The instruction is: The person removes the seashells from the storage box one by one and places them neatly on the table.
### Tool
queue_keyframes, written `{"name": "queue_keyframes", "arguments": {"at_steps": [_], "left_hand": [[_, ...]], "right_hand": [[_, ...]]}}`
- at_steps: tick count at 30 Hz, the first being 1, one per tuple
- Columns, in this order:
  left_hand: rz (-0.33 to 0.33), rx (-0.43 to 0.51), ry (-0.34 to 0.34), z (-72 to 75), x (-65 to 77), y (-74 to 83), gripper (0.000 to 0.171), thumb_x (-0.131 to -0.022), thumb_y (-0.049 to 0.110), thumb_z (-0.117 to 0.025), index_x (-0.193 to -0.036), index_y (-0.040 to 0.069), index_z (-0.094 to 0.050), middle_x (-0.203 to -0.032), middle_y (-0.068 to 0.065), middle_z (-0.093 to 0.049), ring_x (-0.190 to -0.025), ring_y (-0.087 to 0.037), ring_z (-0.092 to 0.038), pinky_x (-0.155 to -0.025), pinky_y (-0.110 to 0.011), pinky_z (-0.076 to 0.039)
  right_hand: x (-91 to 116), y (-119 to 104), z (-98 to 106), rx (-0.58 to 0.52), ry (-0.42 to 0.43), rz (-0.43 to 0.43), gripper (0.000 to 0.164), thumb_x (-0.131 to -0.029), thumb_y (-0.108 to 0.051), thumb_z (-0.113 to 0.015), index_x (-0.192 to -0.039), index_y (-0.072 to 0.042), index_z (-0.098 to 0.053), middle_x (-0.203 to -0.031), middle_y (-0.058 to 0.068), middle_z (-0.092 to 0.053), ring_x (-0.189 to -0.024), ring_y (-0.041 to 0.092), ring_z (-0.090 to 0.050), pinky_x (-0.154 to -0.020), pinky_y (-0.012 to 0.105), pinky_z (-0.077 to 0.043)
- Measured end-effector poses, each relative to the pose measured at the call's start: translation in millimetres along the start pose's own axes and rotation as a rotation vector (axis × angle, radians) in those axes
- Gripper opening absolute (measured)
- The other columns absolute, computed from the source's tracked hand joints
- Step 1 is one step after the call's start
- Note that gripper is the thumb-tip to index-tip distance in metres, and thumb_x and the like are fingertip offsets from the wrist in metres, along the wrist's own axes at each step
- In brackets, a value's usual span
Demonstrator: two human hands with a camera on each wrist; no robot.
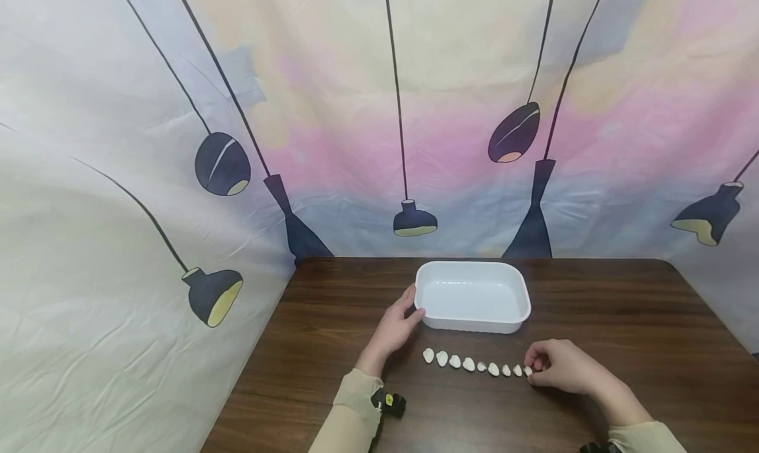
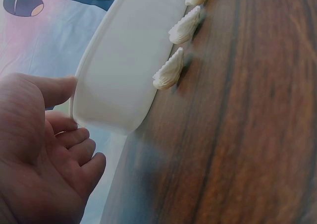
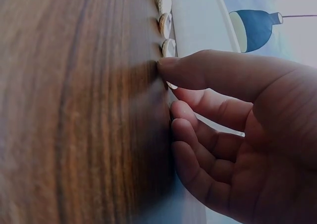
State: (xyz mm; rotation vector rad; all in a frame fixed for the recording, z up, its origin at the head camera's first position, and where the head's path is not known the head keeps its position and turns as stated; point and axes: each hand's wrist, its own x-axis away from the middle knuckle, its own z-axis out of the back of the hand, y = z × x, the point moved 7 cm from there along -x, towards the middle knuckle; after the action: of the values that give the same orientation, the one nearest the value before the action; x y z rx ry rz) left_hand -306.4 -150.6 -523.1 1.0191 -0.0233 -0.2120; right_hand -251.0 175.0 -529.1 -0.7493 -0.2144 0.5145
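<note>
A row of white seashells point(image 1: 468, 364) runs left to right on the wooden table, in front of a white rectangular dish point(image 1: 474, 325). My left hand point(image 1: 394, 328) holds the dish at its left end, thumb and forefinger at the rim in the left wrist view. At the row's right end my right hand point(image 1: 563, 367) pinches the last small shell point(image 1: 528, 371) between thumb and forefinger, down at the tabletop. Most of that shell is hidden behind the thumb in the right wrist view, where its other fingers curl loosely. Ridged shells point(image 2: 169, 70) show close up in the left wrist view.
The dark brown table point(image 1: 622, 321) reaches back to a cloth backdrop point(image 1: 332, 110) printed with hanging lamps. Bare wood shows to the right of the dish and along the left side. A small black device point(image 1: 388, 402) is strapped on the left wrist.
</note>
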Motion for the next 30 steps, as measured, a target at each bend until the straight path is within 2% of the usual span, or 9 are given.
{"name": "queue_keyframes", "arguments": {"at_steps": [17, 30], "left_hand": [[0.003, -0.005, -0.015, -1.7, 1.0, 1.2, 0.067, -0.111, 0.030, -0.057, -0.165, 0.000, -0.033, -0.174, -0.015, -0.028, -0.161, -0.029, -0.027, -0.129, -0.052, -0.025], [0.007, -0.015, -0.013, 0.0, -1.6, 1.9, 0.068, -0.112, 0.032, -0.056, -0.166, -0.001, -0.032, -0.175, -0.015, -0.026, -0.161, -0.027, -0.025, -0.130, -0.051, -0.024]], "right_hand": [[3.3, 0.6, -0.7, 0.020, 0.005, -0.044, 0.024, -0.078, -0.012, -0.091, -0.086, -0.016, -0.068, -0.075, -0.009, -0.056, -0.069, 0.002, -0.050, -0.061, 0.023, -0.042], [2.1, -2.1, 3.2, 0.007, -0.007, -0.033, 0.027, -0.079, -0.015, -0.092, -0.092, -0.013, -0.068, -0.077, -0.007, -0.057, -0.070, 0.002, -0.050, -0.061, 0.024, -0.043]]}}
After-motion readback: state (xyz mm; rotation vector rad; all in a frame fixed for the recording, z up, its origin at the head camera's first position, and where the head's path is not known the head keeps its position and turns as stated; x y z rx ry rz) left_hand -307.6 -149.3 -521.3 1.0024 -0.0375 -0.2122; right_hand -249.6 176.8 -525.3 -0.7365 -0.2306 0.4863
